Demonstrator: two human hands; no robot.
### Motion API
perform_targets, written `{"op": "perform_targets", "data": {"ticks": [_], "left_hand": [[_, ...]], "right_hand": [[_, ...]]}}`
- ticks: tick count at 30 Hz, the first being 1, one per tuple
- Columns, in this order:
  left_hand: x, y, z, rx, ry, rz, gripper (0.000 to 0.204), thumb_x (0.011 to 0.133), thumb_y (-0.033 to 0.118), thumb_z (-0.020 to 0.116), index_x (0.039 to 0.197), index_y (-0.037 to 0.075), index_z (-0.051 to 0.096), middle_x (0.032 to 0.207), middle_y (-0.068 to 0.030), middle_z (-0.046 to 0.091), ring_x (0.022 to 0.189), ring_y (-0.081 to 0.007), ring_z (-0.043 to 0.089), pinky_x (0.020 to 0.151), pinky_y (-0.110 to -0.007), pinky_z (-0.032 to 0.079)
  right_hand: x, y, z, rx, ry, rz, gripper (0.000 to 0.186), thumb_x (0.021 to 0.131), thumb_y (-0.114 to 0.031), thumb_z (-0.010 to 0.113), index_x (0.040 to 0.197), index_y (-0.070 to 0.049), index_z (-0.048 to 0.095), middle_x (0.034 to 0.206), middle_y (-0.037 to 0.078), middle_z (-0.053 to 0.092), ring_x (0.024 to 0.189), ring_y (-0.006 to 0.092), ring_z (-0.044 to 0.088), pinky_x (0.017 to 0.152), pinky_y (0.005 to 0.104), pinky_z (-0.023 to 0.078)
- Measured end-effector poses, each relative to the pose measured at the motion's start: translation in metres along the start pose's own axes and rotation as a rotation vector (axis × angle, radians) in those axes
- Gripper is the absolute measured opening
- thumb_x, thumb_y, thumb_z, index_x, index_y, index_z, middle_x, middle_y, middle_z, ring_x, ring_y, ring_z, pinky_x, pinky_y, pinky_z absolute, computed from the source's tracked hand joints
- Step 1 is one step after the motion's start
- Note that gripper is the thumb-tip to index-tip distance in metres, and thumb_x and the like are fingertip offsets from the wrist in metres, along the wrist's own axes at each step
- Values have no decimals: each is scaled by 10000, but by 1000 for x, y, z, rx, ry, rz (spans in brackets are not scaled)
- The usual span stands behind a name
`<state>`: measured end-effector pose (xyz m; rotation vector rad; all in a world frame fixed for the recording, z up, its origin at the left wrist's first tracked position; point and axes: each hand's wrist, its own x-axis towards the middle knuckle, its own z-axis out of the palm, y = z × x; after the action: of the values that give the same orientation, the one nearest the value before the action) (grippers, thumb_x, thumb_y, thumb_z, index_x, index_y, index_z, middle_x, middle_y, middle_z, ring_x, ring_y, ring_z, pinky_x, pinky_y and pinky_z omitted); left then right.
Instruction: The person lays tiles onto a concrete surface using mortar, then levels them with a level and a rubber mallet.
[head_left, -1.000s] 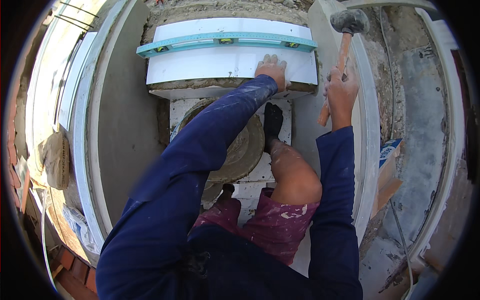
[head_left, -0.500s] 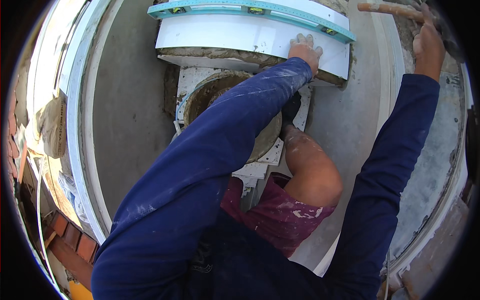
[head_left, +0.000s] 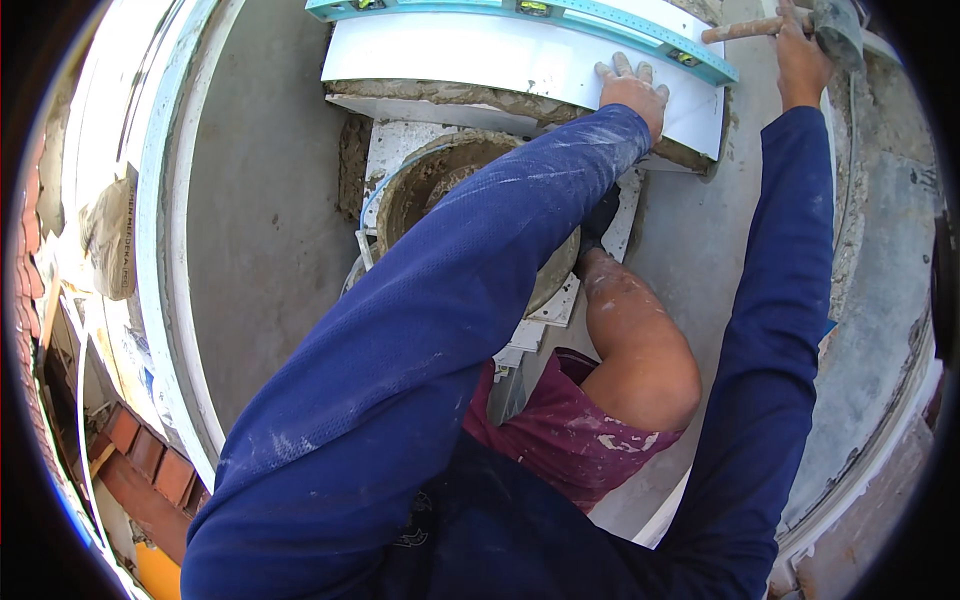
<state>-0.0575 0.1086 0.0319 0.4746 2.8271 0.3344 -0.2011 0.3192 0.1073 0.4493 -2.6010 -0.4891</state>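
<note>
White slab [head_left: 450, 50] under a turquoise spirit level [head_left: 608, 32], a mallet [head_left: 838, 38] held to its right.
The person's left hand [head_left: 635, 97] rests on the slab's near edge, fingers spread; the right hand [head_left: 802, 65] has its fingers wrapped around the mallet's handle near the head. A mortar-smeared tub [head_left: 403, 195] stands below the slab, partly hidden by the left sleeve [head_left: 450, 270].
</note>
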Motion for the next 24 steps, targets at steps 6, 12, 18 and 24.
{"op": "perform_targets", "data": {"ticks": [6, 12, 18, 24], "left_hand": [[-1, -1, -4, 10, -20, 18, 651, 828, 481, 690, 1397, 244, 484, 1496, -148, 377, 1382, -444, 314, 1086, -601, 298], [-3, -1, -4, 31, -15, 16, 637, 834, 482, 679, 1393, 244, 490, 1472, -147, 403, 1380, -439, 321, 1073, -604, 304], [-1, -2, -4, 19, 7, 24, 635, 827, 479, 688, 1382, 234, 501, 1459, -152, 416, 1375, -439, 328, 1070, -603, 306], [-2, -2, -2, -10, -10, 21, 636, 830, 470, 686, 1389, 237, 491, 1500, -150, 373, 1391, -442, 303, 1084, -601, 289]], "right_hand": [[8, -8, -3, 1367, 471, 660, 215, 832, -202, 647, 982, -61, 710, 957, 113, 701, 808, 178, 635, 689, 348, 460], [18, -10, -17, 971, 345, 522, 204, 859, -180, 603, 986, -48, 692, 941, 137, 690, 819, 218, 637, 702, 363, 469], [20, -15, -10, 903, 340, 479, 199, 892, -154, 549, 992, -32, 670, 921, 165, 676, 832, 266, 639, 717, 381, 479], [24, -25, -12, 835, 357, 407, 201, 912, -123, 501, 1011, -20, 642, 886, 197, 659, 837, 319, 639, 727, 396, 488]]}}
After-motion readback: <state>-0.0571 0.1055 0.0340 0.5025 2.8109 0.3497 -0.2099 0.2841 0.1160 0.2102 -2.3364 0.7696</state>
